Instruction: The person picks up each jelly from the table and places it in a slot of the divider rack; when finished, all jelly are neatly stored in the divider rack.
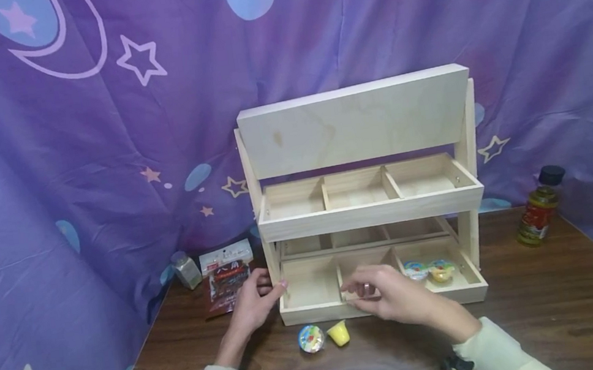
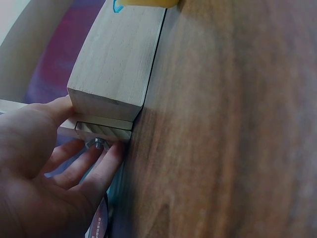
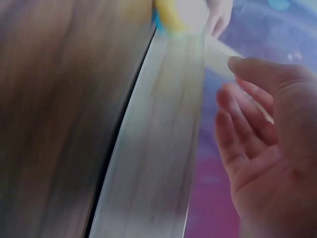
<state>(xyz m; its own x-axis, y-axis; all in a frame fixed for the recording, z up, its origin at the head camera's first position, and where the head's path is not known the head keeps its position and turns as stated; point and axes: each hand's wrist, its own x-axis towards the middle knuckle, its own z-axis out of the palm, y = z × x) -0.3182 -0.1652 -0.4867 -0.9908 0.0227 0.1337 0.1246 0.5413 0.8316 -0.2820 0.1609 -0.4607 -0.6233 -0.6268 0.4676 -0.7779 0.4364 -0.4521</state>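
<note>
A pale wooden two-tier rack (image 1: 372,215) with divided trays stands on the table. My left hand (image 1: 253,306) holds its lower left corner, thumb on the tray side and fingers behind the upright, around a metal bolt (image 2: 98,143) in the left wrist view. Over the front edge of the lower tray's middle compartment is my right hand (image 1: 390,292), its fingers loosely bent with nothing in them. Two small jelly cups (image 1: 441,271) lie in the lower right compartment. In front of the rack are a lidded jelly cup (image 1: 311,339) and a tipped yellow one (image 1: 339,333).
Left of the rack lie a dark red spice packet (image 1: 225,283) and a small shaker jar (image 1: 187,270). A black-capped bottle (image 1: 538,211) stands at the right. Behind everything hangs a purple patterned cloth (image 1: 312,41).
</note>
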